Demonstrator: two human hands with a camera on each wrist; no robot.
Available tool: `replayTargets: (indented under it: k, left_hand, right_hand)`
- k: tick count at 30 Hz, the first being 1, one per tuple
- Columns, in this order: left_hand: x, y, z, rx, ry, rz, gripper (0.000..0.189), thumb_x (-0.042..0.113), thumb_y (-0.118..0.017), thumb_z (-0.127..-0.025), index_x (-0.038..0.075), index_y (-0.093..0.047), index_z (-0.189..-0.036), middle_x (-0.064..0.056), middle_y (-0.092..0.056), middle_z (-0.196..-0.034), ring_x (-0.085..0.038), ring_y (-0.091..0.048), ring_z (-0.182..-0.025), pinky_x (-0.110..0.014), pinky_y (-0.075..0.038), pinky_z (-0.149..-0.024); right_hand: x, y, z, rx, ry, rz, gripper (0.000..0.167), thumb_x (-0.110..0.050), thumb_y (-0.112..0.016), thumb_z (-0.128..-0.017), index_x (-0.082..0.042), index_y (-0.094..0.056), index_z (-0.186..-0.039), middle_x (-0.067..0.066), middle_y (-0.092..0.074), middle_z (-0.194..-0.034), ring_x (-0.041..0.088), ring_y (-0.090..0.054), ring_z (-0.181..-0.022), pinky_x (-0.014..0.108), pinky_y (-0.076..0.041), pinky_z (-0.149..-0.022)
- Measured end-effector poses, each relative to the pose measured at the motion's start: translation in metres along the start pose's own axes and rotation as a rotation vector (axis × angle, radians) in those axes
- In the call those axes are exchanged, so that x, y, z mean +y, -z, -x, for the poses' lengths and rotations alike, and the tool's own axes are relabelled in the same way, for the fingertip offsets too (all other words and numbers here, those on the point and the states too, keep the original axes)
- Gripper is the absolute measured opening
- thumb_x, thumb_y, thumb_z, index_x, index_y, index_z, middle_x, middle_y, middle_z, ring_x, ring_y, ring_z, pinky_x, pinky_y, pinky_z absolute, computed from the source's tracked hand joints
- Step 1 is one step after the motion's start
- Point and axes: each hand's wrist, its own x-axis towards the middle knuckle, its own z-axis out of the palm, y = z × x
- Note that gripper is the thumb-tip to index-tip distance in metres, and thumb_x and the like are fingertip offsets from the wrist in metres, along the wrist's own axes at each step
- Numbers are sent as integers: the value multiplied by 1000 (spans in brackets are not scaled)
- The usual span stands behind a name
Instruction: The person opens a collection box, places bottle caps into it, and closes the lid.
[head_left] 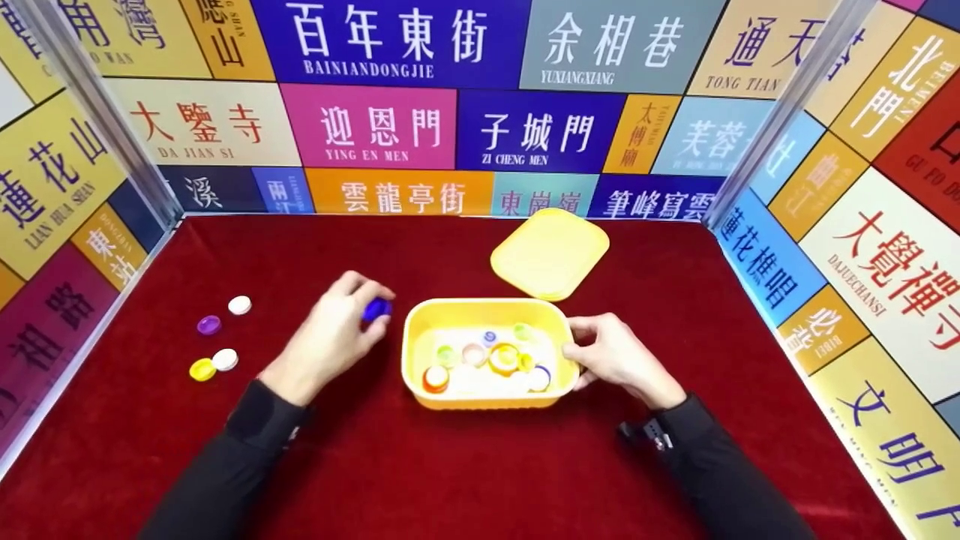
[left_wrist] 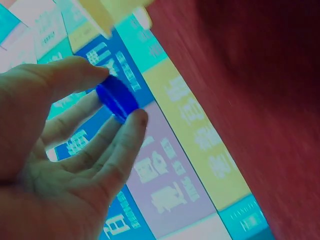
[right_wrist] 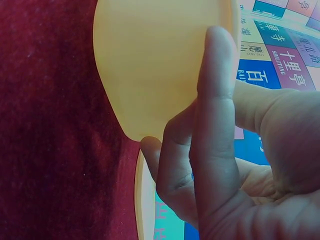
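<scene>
My left hand [head_left: 324,334] pinches a blue bottle cap [head_left: 376,309] between thumb and fingertips, to the left of a yellow plastic box. In the left wrist view the blue cap [left_wrist: 117,98] is seen edge-on, with the thumb on one side and fingers on the other. My right hand [head_left: 619,356] grips the right end of the yellow box [head_left: 480,402], thumb at its rim. The right wrist view shows fingers [right_wrist: 216,115] along the outer wall of the box [right_wrist: 155,65]. Inside the box lie several caps of mixed colours, among them an orange-and-white one [head_left: 436,379].
Four-sided lid in yellow [head_left: 551,253] lies behind the box on the dark red cloth [head_left: 360,457]. At the left lie a purple cap [head_left: 209,325], a yellow cap [head_left: 202,369] and two white caps [head_left: 239,304]. Printed panels [head_left: 367,127] wall in the back and sides.
</scene>
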Motion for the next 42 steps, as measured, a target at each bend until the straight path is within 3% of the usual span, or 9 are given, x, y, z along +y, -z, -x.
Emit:
replayTargets:
  k: [4, 8, 15, 19, 23, 31, 42]
  left_hand:
    - [21, -9, 2, 1, -103, 16, 28, 10, -86, -104, 6, -79, -131, -16, -70, -126, -34, -75, -115, -48, -70, -106]
    - [39, -18, 6, -43, -193, 10, 28, 11, -86, -104, 6, -78, -130, -15, -69, -126, -29, -72, -112, -42, -70, -101]
    - [57, -35, 12, -121, -296, -32, 26, 17, -88, -104, 10, -80, -128, -10, -69, -121, -21, -72, -98, -36, -69, -88]
    - [60, -38, 15, -164, -291, -52, 27, 23, -86, -107, 12, -80, -131, -8, -68, -120, -18, -67, -90, -33, -65, -80]
    - [60, -37, 15, -159, -290, -58, 30, 24, -88, -106, 12, -80, -132, -9, -68, -120, -18, -66, -88, -32, -63, -78]
    - [58, -35, 14, -132, -317, -63, 30, 21, -90, -104, 9, -79, -129, -12, -69, -120, -23, -69, -96, -35, -67, -84]
    - [53, -31, 12, -134, -269, -68, 32, 20, -90, -104, 9, -80, -132, -12, -71, -127, -26, -69, -108, -38, -69, -92]
  right_hand:
    - [1, -1, 0, 6, 1, 3, 45, -4, -73, -105, -4, -77, -150, 29, -78, -130, 23, -84, -73, 41, -73, -65]
    - [1, -1, -1, 3, 7, 3, 47, -3, -72, -104, -4, -76, -150, 29, -79, -128, 23, -84, -73, 39, -73, -64]
    - [0, -1, -2, 9, 2, 8, 46, -3, -71, -104, -3, -77, -150, 28, -79, -128, 22, -84, -72, 38, -72, -63]
    - [0, -1, -1, 10, 1, 4, 46, -3, -71, -104, -3, -76, -150, 28, -79, -129, 23, -84, -72, 39, -73, -63]
    - [0, -1, -1, 6, 3, 2, 47, -3, -71, -104, -4, -76, -151, 28, -79, -130, 24, -84, -73, 39, -73, -64]
    - [0, -1, -1, 10, 5, 1, 46, -3, -72, -104, -3, -77, -149, 28, -80, -128, 24, -85, -74, 40, -73, -64]
    - [1, -2, -2, 3, 15, -12, 44, -1, -71, -103, -1, -77, -147, 28, -81, -127, 24, -84, -73, 36, -72, -61]
